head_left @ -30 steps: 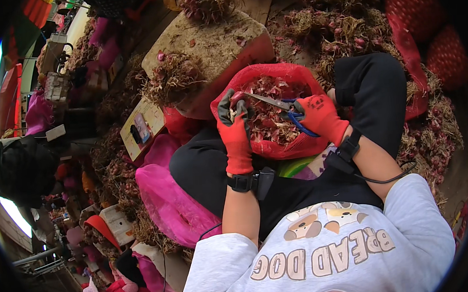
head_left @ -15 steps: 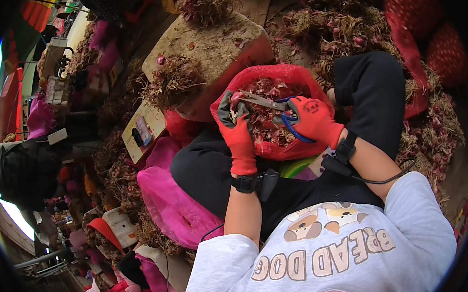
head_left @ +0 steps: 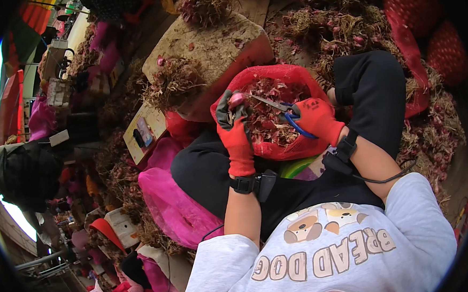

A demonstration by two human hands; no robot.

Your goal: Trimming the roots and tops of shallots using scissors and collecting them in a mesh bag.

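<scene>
My left hand (head_left: 234, 125), in a red glove with grey fingers, grips a pink-purple shallot (head_left: 236, 98). Blue-handled scissors (head_left: 269, 102) are held in my gloved right hand (head_left: 315, 119), their blades pointing left toward the bulb. The blades look closed together, with the tip just right of the shallot. Both hands are over a red mesh bag (head_left: 316, 80) on my lap, its mouth wide. Inside it lie shallots and dry, papery trimmings (head_left: 276, 127). My fingers partly hide the lower side of the shallot.
A dirt-covered block (head_left: 212, 45) ahead carries bunches of dried shallots (head_left: 173, 80). More bunches (head_left: 345, 32) lie at the far right, beside full red mesh sacks (head_left: 413, 6). Pink mesh (head_left: 176, 203) spreads by my left leg. A small board (head_left: 145, 132) holds a phone-like object.
The scissor blades have come together and drawn slightly right, away from the bulb. In my left hand the shallot now shows more fully.
</scene>
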